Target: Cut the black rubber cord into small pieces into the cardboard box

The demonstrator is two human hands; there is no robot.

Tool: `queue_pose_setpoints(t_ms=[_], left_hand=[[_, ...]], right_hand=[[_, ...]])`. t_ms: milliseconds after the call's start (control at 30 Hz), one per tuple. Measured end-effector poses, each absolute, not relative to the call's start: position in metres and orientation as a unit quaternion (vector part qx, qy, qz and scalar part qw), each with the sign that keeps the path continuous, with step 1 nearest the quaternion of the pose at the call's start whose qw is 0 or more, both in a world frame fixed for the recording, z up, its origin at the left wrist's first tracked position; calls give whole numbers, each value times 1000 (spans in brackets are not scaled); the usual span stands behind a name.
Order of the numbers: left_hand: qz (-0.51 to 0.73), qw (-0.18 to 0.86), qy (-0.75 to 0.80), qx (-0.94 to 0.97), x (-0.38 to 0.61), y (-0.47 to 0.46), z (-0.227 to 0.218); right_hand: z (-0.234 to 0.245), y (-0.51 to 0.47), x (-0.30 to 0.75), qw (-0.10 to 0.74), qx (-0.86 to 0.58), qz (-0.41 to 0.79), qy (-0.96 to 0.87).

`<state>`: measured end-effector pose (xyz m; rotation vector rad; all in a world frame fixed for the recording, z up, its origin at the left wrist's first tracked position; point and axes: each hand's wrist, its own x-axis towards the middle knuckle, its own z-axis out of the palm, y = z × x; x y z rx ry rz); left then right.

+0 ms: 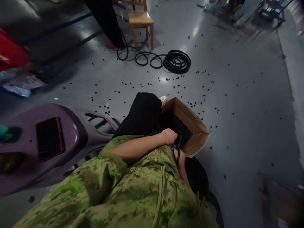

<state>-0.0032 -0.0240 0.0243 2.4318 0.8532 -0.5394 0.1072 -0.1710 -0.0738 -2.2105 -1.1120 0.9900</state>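
My left hand (171, 135), with a thin bracelet at the wrist, is closed above the near side of an open cardboard box (196, 126). What its fingers hold, if anything, is hidden. Close beside it, my right hand (180, 157) is wrapped round a dark, curved, strip-like thing (178, 151); I cannot tell whether it is a tool handle or a piece of hose. Many small black pieces (180, 128) fill the bottom of the box, which stands tilted by my black-trousered leg (144, 110).
A purple stool (73, 126) at my left bears a phone (49, 138). Small black pieces lie scattered over the grey floor. Ahead are a coil of black hose (177, 61), a wooden chair (141, 18) and another person's leg (106, 22). Carts stand far right.
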Motion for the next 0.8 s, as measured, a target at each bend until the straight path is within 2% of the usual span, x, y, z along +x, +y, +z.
queue_pose_setpoints(t_ms=[267, 500, 800], left_hand=[[-200, 244, 332, 889, -2, -22, 20], [-189, 245, 339, 889, -2, -22, 16], [-175, 244, 355, 885, -2, -21, 16]], right_hand=[[-84, -168, 105, 289, -796, 352, -400], [-78, -164, 105, 285, -797, 367, -386], [-82, -164, 106, 275, -809, 314, -414]])
